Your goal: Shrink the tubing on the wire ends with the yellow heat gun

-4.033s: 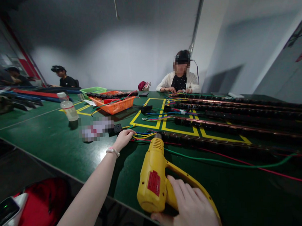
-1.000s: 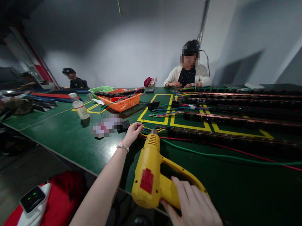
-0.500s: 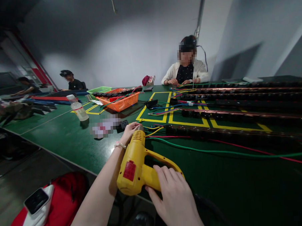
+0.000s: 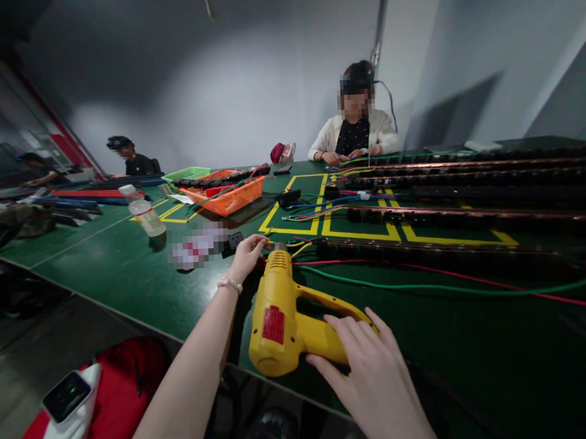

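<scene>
My right hand is wrapped round the handle of a yellow heat gun with a red vented patch at its rear. The gun's metal nozzle points away from me, toward thin coloured wires. Just left of the nozzle, my left hand pinches the wire ends between thumb and fingers. Those wires lead right to a long dark strip assembly lying on the green table. A green cable and a red wire curve off to the right beyond the gun.
More long strips with coloured leads lie behind, across yellow tape outlines. An orange basket, a green basket and a bottle stand to the left. A co-worker sits opposite. A watch rests on red fabric at lower left.
The heat gun and my right hand have shifted right, uncovering more of my left fingers and the wires. My left hand keeps its pinch. The whole view has turned slightly.
</scene>
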A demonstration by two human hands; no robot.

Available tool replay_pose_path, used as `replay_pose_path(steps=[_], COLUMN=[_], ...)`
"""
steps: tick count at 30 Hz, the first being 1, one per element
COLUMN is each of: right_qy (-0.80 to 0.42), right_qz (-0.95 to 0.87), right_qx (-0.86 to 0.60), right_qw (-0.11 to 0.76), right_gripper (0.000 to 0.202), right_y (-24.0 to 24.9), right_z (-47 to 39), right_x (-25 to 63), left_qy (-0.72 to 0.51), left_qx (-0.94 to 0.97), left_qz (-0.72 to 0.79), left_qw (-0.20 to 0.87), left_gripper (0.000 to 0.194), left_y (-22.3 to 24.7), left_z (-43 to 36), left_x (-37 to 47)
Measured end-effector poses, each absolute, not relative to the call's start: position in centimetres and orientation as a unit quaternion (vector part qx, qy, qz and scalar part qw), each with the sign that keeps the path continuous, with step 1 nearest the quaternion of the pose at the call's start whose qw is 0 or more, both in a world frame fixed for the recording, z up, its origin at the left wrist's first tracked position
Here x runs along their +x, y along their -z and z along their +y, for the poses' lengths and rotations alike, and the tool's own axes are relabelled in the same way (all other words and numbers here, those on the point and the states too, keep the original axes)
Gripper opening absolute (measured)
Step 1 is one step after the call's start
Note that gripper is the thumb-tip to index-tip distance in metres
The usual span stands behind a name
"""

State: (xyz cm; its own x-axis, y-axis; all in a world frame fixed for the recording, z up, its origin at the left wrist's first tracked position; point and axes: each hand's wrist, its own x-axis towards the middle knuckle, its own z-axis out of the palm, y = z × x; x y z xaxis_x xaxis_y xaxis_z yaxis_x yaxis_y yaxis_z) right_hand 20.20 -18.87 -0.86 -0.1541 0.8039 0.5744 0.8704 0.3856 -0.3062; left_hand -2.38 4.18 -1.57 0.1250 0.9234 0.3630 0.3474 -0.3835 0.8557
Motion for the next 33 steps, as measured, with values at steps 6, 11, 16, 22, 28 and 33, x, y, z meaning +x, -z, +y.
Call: replay_pose_path(steps=[6,11,16,22,28,33], right_qy=[0.067,0.046,-0.063,-0.101,-0.054,-0.011], right_qz=[-0.761,-0.761,-0.77,-0.817,-0.862,-0.874], right_qx=[-0.565,-0.564,-0.573,-0.56,-0.504,-0.486], right_qw=[0.312,0.316,0.271,0.093,-0.004,-0.019], right_gripper=[0.048,0.045,0.036,0.026,0.032,0.033], right_y=[1.3,0.5,-2.7,-4.6,-4.1,-3.7], right_z=[-19.3,-19.8,-18.5,-12.5,-9.3,-8.5], right_x=[22.2,23.2,24.0,22.7,20.7,19.4], left_qy=[-0.499,-0.503,-0.497,-0.503,-0.503,-0.507], left_qx=[0.681,0.684,0.691,0.698,0.7,0.696], left_qz=[0.447,0.446,0.461,0.468,0.471,0.475], left_qw=[0.296,0.283,0.252,0.204,0.187,0.181], left_gripper=[0.034,0.035,0.033,0.03,0.026,0.023], left_y=[1.2,1.0,1.1,1.2,1.4,1.2], left_z=[3.8,3.6,3.3,2.9,2.9,2.9], left_x=[-1.9,-1.7,-1.7,-1.7,-1.8,-1.8])
